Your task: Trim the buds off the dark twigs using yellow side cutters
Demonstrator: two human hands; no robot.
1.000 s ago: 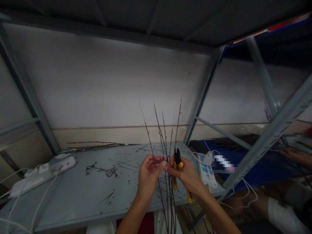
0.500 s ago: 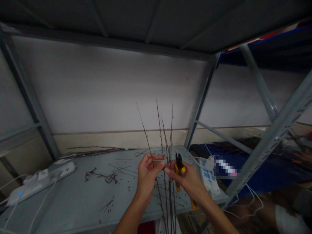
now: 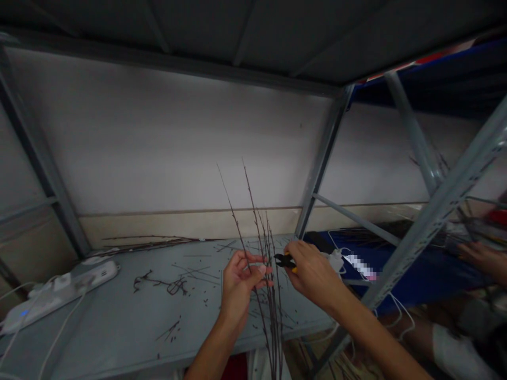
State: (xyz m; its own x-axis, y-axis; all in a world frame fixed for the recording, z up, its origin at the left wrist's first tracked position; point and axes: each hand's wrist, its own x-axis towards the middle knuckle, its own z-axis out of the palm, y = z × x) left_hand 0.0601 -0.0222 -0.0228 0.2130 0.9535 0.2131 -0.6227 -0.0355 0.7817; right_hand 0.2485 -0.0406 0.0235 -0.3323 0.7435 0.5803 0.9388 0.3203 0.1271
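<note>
Several thin dark twigs [image 3: 270,306] stand upright in front of me, their lower ends running out of the bottom of the view. My left hand [image 3: 242,274] is closed around them at mid-height, thumb and fingers pinching the stems. To the right, my right hand [image 3: 311,266] grips a pair of cutting pliers [image 3: 285,260] with black jaws and yellow handles. The jaws point left, close beside the twigs; whether they touch a stem I cannot tell. Most of the handles are hidden in my palm.
Cut bits and a tangle of dark wire-like pieces [image 3: 162,283] lie on the grey shelf [image 3: 130,327]. More twigs [image 3: 154,243] rest along the back. A white power strip [image 3: 63,295] sits left. Beyond the metal post [image 3: 435,221], another person's hand [image 3: 485,259] shows.
My right hand has turned the pliers from upright to pointing left, now gripping them by the handles. It has moved away from my left hand, which still holds the twigs.
</note>
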